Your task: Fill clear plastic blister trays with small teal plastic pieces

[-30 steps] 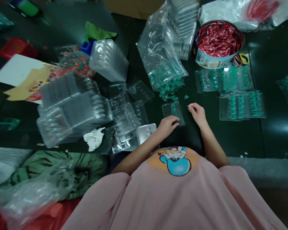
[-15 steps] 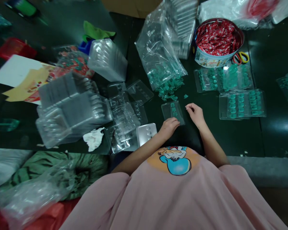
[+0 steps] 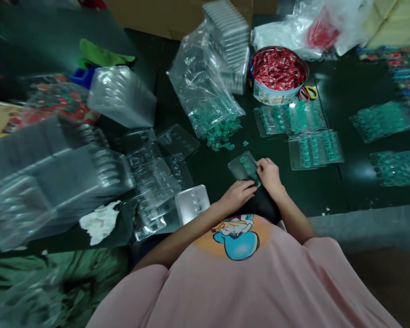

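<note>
A clear plastic blister tray with a few translucent green pieces in a row lies on the dark table in front of me. My left hand grips its near end, fingers bent over the edge. At the tray's right edge, my right hand has its fingers pinched together, and the fingertips hide whatever is between them. Just beyond the tray sits a single loose green piece. Farther off, a heap of green pieces spills from a clear plastic bag.
Stacked clear trays and loose trays lie left, near a crumpled white tissue. Filled green trays lie right. Behind them are a round tin of red packets and scissors.
My right hand has moved left and nearer, from beside the loose piece to the tray's right edge. The tray has turned slightly. The whole view has shifted to the right.
</note>
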A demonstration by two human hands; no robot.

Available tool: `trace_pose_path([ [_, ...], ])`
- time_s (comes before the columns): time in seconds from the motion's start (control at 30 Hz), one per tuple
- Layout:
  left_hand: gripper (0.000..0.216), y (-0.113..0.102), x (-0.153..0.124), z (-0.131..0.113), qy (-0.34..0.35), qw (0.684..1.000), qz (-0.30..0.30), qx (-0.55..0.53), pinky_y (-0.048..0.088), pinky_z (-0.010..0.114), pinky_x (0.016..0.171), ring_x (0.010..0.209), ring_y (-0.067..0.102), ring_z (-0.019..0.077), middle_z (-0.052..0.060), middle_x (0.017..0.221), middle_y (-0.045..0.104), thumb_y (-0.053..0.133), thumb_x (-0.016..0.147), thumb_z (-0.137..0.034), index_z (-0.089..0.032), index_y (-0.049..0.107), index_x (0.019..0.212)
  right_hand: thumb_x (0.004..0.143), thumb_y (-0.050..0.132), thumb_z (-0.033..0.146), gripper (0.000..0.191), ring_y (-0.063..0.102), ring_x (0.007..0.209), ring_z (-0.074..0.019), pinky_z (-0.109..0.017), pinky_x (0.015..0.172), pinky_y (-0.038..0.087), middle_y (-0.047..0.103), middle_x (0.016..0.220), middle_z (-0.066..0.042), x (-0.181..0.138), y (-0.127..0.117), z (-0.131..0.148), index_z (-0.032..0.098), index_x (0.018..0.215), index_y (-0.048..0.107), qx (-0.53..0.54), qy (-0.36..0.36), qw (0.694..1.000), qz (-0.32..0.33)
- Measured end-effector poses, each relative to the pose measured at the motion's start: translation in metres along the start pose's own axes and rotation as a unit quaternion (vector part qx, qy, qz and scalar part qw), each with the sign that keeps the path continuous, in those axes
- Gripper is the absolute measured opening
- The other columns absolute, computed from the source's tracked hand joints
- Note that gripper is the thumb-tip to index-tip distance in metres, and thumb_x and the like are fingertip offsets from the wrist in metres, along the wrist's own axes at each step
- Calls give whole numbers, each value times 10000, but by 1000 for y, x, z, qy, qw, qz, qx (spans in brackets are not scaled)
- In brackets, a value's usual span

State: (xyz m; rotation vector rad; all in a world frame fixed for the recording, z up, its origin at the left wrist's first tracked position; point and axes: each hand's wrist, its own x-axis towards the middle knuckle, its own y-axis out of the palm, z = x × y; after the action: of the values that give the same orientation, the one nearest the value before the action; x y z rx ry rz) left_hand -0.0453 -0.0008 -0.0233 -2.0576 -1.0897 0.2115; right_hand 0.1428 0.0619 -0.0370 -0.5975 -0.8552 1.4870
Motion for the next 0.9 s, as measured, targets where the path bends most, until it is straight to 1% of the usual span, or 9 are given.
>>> trace_pose_path([
  [0.1,240,-5,5,-3,20,1000,-8,-3,482,448,939,1143,601,272,156,1241,639,538,933,-269,-207,685,1113,797,450,93,214,532,786,-215,-328,745,418,596,857,-89,4,-39,-38,195,838,634,-48,48,994,-84],
  [0.2,233,-10,8,-2,17,1000,-14,17,494,449,926,1126,615,266,158,1236,645,542,933,-269,-202,693,1097,783,458,101,204,527,803,-236,-361,767,419,594,877,-119,10,-72,-78,169,853,638,-111,94,981,-130],
  [0.3,236,-14,8,5,2,998,-19,62,503,438,933,1117,622,252,146,1236,647,543,935,-282,-196,700,1089,782,471,128,187,526,817,-251,-387,773,423,591,882,-133,17,-89,-104,148,862,640,-150,118,969,-158],
  [0.37,238,-17,8,11,-18,996,-29,84,506,432,938,1106,628,244,136,1237,649,547,935,-292,-196,706,1083,792,472,149,197,534,851,-257,-401,797,432,597,888,-130,21,-92,-107,141,885,646,-155,113,962,-195],
  [0.43,235,-21,9,19,-42,994,-45,93,512,425,936,1086,638,238,126,1222,659,553,932,-290,-193,711,1076,826,451,169,225,549,883,-251,-402,825,445,612,898,-117,27,-87,-97,147,928,651,-133,86,960,-230],
  [0.5,225,-26,9,27,-67,992,-64,89,517,415,934,1067,646,233,117,1195,673,564,923,-277,-191,718,1063,878,420,191,248,570,897,-232,-381,841,461,636,912,-105,34,-73,-76,162,961,652,-77,37,971,-224],
  [0.6,211,-38,8,36,-108,986,-97,76,519,401,938,1045,656,229,111,1142,695,581,905,-262,-192,733,1034,927,415,224,250,601,884,-211,-343,838,477,667,923,-100,49,-42,-37,174,938,661,23,-38,990,-137],
  [0.7,204,-54,4,44,-149,978,-135,58,517,391,935,1017,665,226,104,1101,708,597,887,-258,-199,743,1017,939,449,260,243,605,812,-210,-339,793,488,661,872,-91,67,-10,-8,173,906,672,55,-59,995,-57],
  [0.9,185,-79,1,55,-203,957,-206,-29,513,366,907,947,673,213,84,1024,723,640,840,-258,-212,758,975,854,546,148,247,589,981,-255,-405,884,482,622,1068,-137,97,25,7,166,1057,685,37,-111,993,25],
])
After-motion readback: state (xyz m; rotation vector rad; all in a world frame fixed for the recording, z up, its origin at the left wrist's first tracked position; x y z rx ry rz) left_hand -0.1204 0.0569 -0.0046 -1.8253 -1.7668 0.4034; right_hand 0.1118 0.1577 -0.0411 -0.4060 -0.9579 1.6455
